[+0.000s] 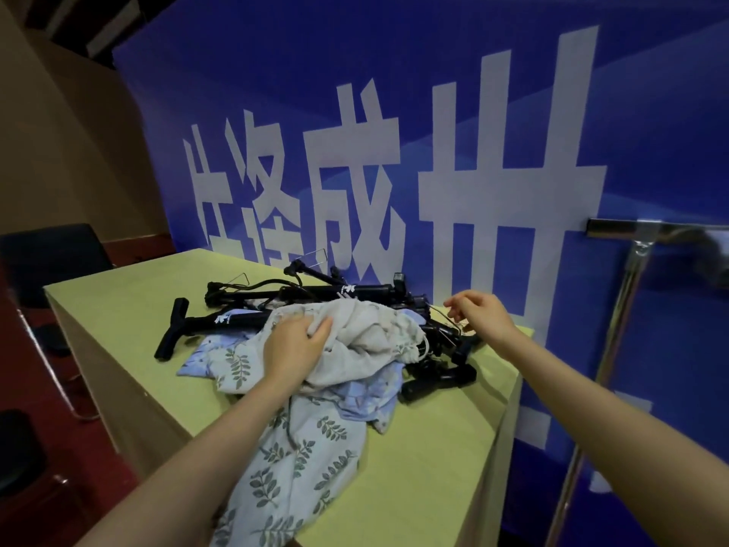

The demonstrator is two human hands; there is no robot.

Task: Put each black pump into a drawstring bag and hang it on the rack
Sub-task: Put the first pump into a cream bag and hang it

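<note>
The left hand [294, 347] grips the grey bag [367, 329], and the pumps [236, 319] lie tangled just past its fingers. Pulling could drag them off the table [434, 467]. The right hand [479, 309] hangs loosely curled, holding nothing I can see, near the rack [639, 230]

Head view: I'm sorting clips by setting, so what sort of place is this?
Probably an event or meeting hall, not a home: a big blue printed backdrop with large white characters, a plain yellow-green table, a black chair on red flooring, and a metal rack.
</note>
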